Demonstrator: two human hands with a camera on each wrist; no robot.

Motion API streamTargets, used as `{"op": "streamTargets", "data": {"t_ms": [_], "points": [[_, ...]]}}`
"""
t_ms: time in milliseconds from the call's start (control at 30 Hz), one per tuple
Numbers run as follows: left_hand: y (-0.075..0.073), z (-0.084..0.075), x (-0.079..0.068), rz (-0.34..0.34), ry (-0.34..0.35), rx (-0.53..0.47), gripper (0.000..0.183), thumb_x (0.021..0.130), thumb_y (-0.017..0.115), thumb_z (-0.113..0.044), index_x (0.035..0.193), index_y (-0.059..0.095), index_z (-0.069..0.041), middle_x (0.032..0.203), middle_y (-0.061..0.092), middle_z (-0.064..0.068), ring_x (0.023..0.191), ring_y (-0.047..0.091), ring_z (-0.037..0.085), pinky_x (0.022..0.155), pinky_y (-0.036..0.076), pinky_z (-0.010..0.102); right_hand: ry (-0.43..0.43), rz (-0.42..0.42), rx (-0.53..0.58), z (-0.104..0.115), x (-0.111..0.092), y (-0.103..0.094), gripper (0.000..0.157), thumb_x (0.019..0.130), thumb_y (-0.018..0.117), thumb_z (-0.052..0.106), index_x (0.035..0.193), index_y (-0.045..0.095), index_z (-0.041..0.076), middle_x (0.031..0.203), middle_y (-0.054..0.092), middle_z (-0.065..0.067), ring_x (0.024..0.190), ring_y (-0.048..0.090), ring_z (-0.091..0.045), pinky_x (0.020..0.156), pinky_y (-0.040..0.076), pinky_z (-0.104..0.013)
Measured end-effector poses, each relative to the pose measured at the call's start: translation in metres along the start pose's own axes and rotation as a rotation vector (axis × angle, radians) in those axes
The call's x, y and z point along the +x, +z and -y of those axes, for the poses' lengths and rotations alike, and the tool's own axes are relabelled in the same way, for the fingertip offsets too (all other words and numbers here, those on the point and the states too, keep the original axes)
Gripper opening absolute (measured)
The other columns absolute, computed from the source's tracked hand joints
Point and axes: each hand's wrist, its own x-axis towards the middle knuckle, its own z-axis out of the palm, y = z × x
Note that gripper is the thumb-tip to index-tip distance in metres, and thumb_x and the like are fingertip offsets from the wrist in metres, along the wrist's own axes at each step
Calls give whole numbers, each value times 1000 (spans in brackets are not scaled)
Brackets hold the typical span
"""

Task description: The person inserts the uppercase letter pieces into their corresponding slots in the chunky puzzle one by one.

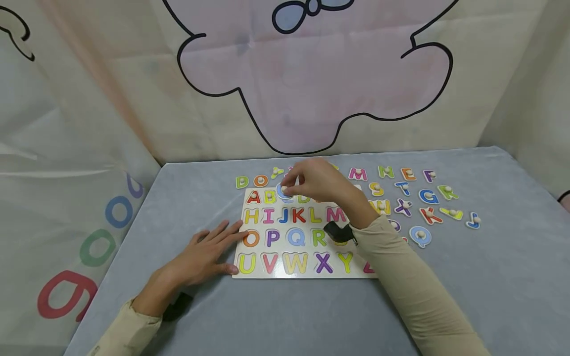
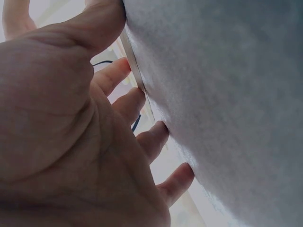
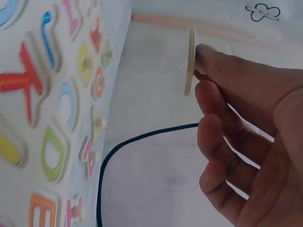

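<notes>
A white alphabet puzzle board [image 1: 267,249] with coloured letters lies on the table. My right hand [image 1: 318,180] pinches the small knob of a light blue letter piece [image 1: 280,191], which looks like a C, over the top row. In the right wrist view the letter piece [image 3: 189,64] is edge-on, its thin wooden side upright and apart from the board. Knobs show on the A [image 1: 253,197] and B [image 1: 269,196] at the board's top left. With fingers spread, my left hand [image 1: 200,259] rests at the board's left edge, thumb by the lower corner.
Loose knobbed letter pieces are spread behind and right of the board, among them a green D [image 1: 242,182], an orange O [image 1: 260,181], a blue Q [image 1: 420,236] and a red K [image 1: 430,215]. A printed cloth [image 1: 311,89] hangs behind the grey-covered table [image 1: 285,316].
</notes>
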Motion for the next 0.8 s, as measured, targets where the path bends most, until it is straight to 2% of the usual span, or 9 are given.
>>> {"op": "streamTargets", "data": {"t_ms": [100,167,367,600,800], "points": [[0,-1,0,-12,1,9,80,86,69,-51,155,35,-29,167,22,0,154,19,36,112,21,67,-4,-33,-22,4,9,1,19,88,76,29,105,80,20,93,73,4,81,61,-15,72,48,-31],[1,-1,-1,-10,-2,4,80,85,69,-51,155,35,-29,167,22,0,154,18,36,112,20,67,27,-47,-13,4,13,4,19,88,77,28,105,80,19,95,74,3,86,61,-16,75,49,-32],[5,-2,-3,-1,1,-9,81,85,68,-53,155,35,-29,167,23,1,154,19,37,111,21,68,157,9,3,-4,19,19,20,88,76,30,106,79,21,99,75,4,90,61,-17,77,50,-31],[5,-2,0,4,-8,-8,82,85,70,-49,156,34,-30,168,21,0,155,17,36,112,20,66,198,17,-13,-15,26,28,17,88,77,28,104,79,21,100,75,4,94,62,-17,82,50,-33],[3,-1,1,-7,5,4,81,86,68,-51,155,34,-29,167,22,1,154,18,37,112,21,66,238,60,-40,-19,32,33,16,88,77,28,102,80,23,96,73,6,89,60,-15,71,49,-29]]}}
